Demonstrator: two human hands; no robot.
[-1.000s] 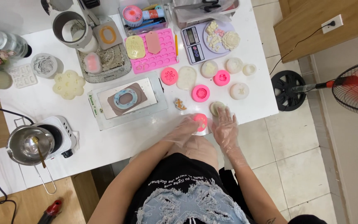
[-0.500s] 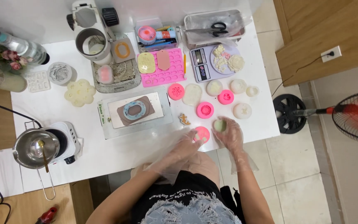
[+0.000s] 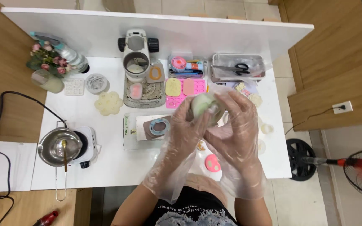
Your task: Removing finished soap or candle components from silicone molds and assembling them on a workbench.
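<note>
Both my hands wear clear plastic gloves and are raised close to the camera, above the white table (image 3: 105, 165). Together they grip a small round pale green-white mould (image 3: 204, 104). My left hand (image 3: 185, 132) holds it from the left, my right hand (image 3: 235, 129) from the right, fingers curled over its rim. A round pink mould (image 3: 213, 163) lies on the table below my hands. My hands hide several other moulds behind them.
A steel pot (image 3: 59, 147) sits on a small white hotplate at the left. A clear tray with a brown and blue oval piece (image 3: 158, 126), a pink grid mould (image 3: 185, 93), a flower-shaped mould (image 3: 109, 103), scissors (image 3: 239, 68) in a metal tray, and a standing fan (image 3: 357, 167) on the floor.
My hands lifted the pale round mould off the table and brought it up near the camera. The pink mould stayed on the table. The view tilted back, showing more of the table's far side.
</note>
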